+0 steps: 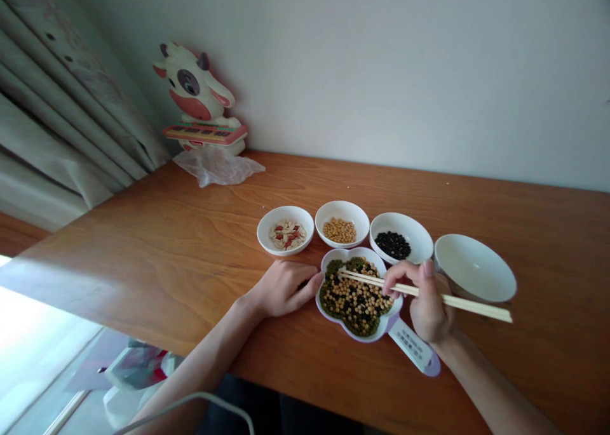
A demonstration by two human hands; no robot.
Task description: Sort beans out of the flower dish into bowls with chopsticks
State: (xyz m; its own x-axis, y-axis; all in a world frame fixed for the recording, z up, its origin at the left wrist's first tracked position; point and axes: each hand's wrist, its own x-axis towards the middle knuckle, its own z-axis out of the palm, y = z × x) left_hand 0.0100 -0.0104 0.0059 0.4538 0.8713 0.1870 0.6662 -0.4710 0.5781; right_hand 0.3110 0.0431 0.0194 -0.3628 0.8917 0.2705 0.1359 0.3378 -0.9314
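My right hand (426, 301) grips a pair of wooden chopsticks (471, 305), whose tips reach into a flower-shaped white dish (381, 328) filled with mixed green, yellow and black beans. My left hand (284, 287) rests curled on the table against the dish's left rim, steadying it. Behind the dish stand three small white bowls: one with peanuts and pale seeds (284, 230), one with yellow soybeans (342, 222), one with black beans (401, 237). An empty white bowl (474, 268) sits to the right.
The wooden table (166, 244) runs along a white wall. A cow-shaped toy keyboard (200, 101) and a crumpled plastic bag (216, 166) sit at the back left. A white labelled tag (413, 347) lies under my right wrist. Curtains hang at left.
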